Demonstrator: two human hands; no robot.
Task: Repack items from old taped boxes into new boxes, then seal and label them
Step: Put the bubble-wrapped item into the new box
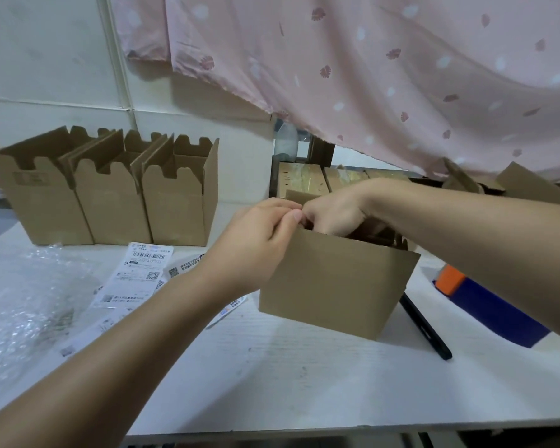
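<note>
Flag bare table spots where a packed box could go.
Best: white table front strip, between the held brown cardboard box and the near edge. Crowded: back left, three open cardboard boxes; left, clear bubble wrap and white shipping labels; right, black flat device and blue-and-orange pack.

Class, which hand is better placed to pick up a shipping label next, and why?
Likely left. The shipping labels lie left of the box, close to the left hand; the right hand is farther, above the box.
</note>
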